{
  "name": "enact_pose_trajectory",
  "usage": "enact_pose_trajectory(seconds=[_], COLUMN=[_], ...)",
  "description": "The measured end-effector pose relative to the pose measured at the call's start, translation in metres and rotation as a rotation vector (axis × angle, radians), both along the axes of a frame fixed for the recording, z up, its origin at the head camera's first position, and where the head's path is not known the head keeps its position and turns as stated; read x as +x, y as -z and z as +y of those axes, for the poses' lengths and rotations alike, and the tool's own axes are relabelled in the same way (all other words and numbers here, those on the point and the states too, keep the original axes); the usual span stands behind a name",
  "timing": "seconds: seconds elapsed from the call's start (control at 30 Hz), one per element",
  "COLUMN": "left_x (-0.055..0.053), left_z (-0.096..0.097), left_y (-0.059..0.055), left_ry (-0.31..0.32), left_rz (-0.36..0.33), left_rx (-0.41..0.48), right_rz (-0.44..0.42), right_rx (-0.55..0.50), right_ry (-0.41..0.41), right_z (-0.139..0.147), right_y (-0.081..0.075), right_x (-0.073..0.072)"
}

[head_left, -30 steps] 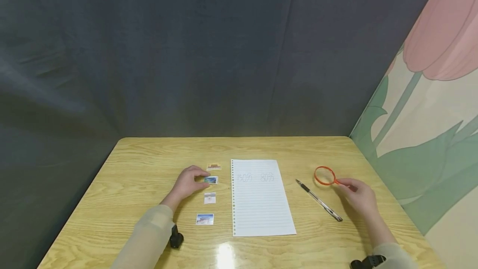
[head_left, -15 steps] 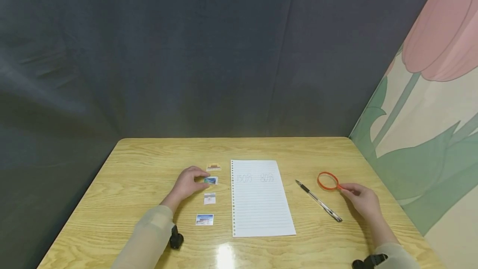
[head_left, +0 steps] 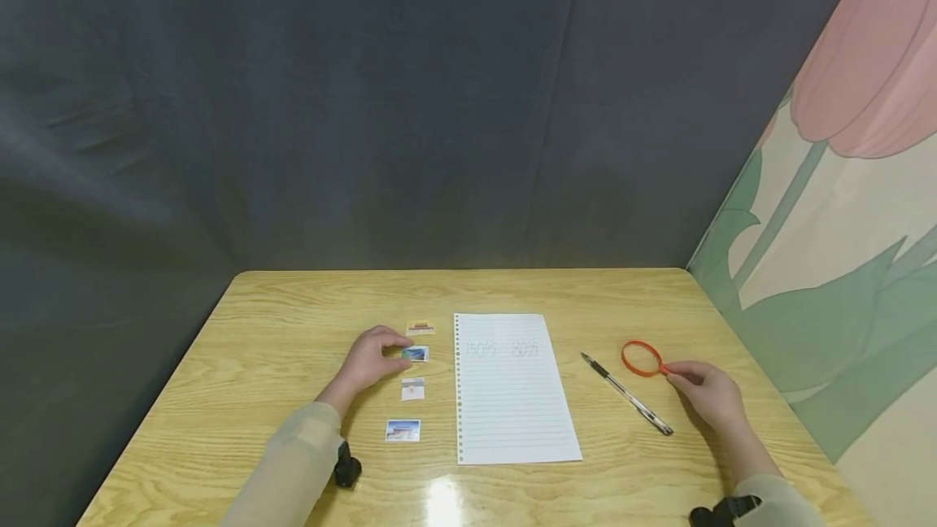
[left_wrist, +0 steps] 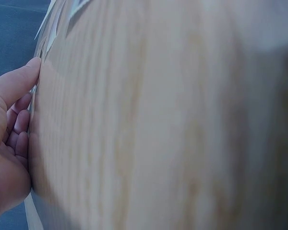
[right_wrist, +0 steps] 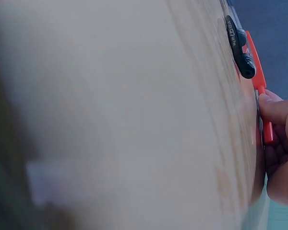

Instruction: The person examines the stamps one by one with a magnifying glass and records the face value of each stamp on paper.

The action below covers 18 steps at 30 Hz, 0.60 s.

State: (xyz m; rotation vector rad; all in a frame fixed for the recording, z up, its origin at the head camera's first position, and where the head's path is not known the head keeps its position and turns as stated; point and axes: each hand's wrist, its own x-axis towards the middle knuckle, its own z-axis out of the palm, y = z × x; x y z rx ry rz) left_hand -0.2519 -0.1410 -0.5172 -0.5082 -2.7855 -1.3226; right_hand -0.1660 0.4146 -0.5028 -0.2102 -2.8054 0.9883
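My left hand (head_left: 369, 359) rests on the table, thumb and forefinger spread at the upper and lower left edges of a small blue-green stamp (head_left: 416, 354). The stamp lies flat; whether the fingertips press on it is hard to tell. In the left wrist view the thumb (left_wrist: 19, 81) is straight above loosely curled fingers. My right hand (head_left: 710, 393) pinches the handle of a red-rimmed magnifying glass (head_left: 625, 366) between thumb and fingers, low over the table's right side. In the right wrist view the red handle (right_wrist: 268, 132) runs under the thumb.
An orange stamp (head_left: 420, 328) lies beyond the left hand, a pale stamp (head_left: 413, 389) and a larger blue one (head_left: 403, 430) nearer. Lined paper (head_left: 516, 413) with handwritten numbers fills the middle. A pen (head_left: 625, 393) lies between paper and right hand. A dark curtain (head_left: 439, 104) hangs behind.
The right hand has shifted slightly right and nearer with the magnifying glass, then stayed nearly still. My left hand and the stamps keep their places.
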Motion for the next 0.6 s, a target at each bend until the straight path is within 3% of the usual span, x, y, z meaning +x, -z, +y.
enact_pose_trajectory(seconds=[0.3,0.6], left_x=[0.001,0.002], left_z=[0.0,0.0], left_y=[-0.001,-0.002], left_ry=[0.004,0.004], left_rz=[-0.004,-0.007], left_rx=[0.004,0.014], right_rz=[-0.014,0.036], right_rx=[-0.014,-0.119], right_ry=[-0.03,-0.035], right_z=[0.004,-0.009], right_y=[-0.002,-0.024], right_x=[0.0,0.002])
